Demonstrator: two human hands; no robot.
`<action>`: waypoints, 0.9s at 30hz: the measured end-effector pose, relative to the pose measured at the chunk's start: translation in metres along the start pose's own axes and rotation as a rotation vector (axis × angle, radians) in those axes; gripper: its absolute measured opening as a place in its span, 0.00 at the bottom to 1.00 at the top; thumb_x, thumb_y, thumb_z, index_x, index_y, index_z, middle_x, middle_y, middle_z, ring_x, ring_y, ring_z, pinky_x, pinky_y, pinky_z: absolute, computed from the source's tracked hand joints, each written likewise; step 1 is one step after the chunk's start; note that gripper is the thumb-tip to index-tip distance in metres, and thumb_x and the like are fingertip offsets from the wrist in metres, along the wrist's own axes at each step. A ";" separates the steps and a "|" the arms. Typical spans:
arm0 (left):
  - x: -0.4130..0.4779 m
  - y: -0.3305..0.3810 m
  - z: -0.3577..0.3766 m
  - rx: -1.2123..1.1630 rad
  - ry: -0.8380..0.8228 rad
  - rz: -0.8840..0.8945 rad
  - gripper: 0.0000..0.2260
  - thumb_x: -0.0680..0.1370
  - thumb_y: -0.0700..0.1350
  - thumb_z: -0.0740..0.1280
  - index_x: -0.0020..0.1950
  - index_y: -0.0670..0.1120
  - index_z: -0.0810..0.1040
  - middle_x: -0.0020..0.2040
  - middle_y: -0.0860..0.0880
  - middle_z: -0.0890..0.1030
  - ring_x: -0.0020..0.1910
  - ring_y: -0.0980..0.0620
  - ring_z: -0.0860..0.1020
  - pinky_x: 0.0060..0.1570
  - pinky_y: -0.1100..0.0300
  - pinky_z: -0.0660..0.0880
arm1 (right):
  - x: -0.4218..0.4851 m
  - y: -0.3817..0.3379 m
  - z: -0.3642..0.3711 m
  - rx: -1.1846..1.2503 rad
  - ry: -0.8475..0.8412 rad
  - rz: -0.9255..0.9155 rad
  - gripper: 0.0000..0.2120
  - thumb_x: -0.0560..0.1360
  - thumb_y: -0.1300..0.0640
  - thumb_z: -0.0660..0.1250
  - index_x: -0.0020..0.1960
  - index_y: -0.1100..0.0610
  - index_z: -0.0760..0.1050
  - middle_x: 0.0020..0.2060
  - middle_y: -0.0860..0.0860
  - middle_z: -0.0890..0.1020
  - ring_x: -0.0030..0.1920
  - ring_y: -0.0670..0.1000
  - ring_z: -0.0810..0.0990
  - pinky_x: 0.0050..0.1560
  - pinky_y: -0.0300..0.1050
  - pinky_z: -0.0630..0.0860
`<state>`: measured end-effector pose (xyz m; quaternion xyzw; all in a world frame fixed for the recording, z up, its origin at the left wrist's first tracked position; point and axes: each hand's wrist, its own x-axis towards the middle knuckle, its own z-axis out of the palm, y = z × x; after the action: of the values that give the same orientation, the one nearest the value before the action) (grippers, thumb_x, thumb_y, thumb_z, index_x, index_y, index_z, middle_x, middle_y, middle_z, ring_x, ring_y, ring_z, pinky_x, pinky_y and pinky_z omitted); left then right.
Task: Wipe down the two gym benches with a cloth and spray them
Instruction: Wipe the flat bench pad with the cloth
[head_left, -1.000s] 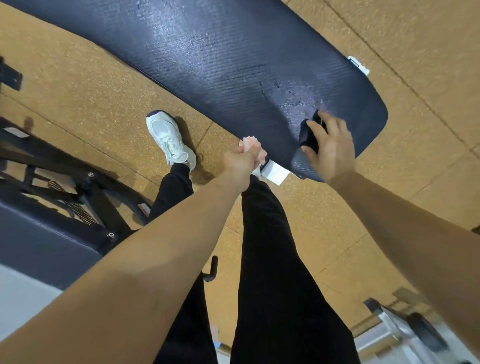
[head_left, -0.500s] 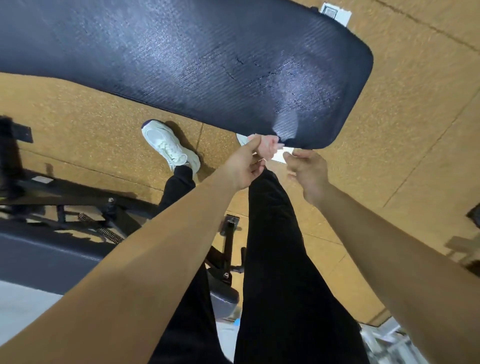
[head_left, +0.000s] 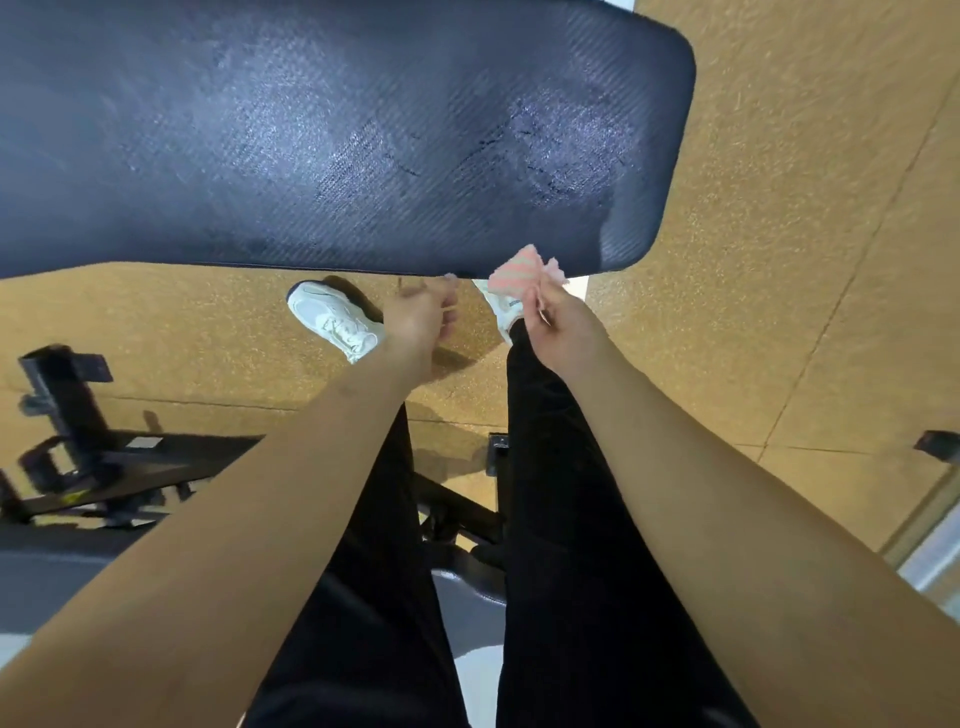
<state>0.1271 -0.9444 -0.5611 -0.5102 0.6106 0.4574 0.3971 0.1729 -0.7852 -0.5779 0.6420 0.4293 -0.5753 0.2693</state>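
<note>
The bench (head_left: 363, 130) runs off the top left. The left hand (head_left: 418, 319) is blurred, its grip unclear. The right hand (head_left: 563, 325) has its grip on the pink cloth (head_left: 519, 273), at the bench's lower edge.

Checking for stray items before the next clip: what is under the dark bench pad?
A white shoe and a white piece poke out at the bench pad's near edge, by the pink cloth the right hand holds. Its frame and the floor beneath are covered.

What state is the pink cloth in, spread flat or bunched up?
Bunched up: the pink cloth pokes out in crumpled folds from the right hand, which pinches it.
</note>
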 end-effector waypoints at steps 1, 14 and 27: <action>-0.002 -0.001 0.001 0.003 0.013 0.079 0.06 0.80 0.46 0.71 0.55 0.46 0.82 0.49 0.49 0.82 0.47 0.52 0.80 0.47 0.60 0.77 | 0.002 0.001 -0.011 -0.119 0.049 -0.112 0.18 0.85 0.50 0.58 0.72 0.56 0.71 0.56 0.48 0.79 0.54 0.43 0.77 0.56 0.35 0.73; 0.002 -0.018 0.014 0.909 0.200 0.932 0.27 0.76 0.44 0.75 0.74 0.43 0.74 0.71 0.40 0.71 0.66 0.40 0.71 0.65 0.48 0.73 | 0.029 -0.094 -0.077 0.132 0.383 -0.446 0.19 0.72 0.69 0.75 0.60 0.57 0.77 0.54 0.50 0.83 0.50 0.44 0.84 0.51 0.41 0.83; 0.015 0.002 -0.016 0.880 0.374 0.808 0.30 0.75 0.46 0.73 0.76 0.50 0.70 0.76 0.41 0.66 0.71 0.37 0.66 0.67 0.41 0.72 | 0.024 -0.097 0.014 -0.968 0.218 -1.211 0.16 0.78 0.63 0.68 0.65 0.57 0.79 0.58 0.53 0.75 0.58 0.53 0.77 0.59 0.35 0.72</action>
<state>0.1221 -0.9638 -0.5706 -0.0994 0.9456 0.1802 0.2520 0.0819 -0.7442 -0.5893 0.1601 0.9319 -0.3046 0.1150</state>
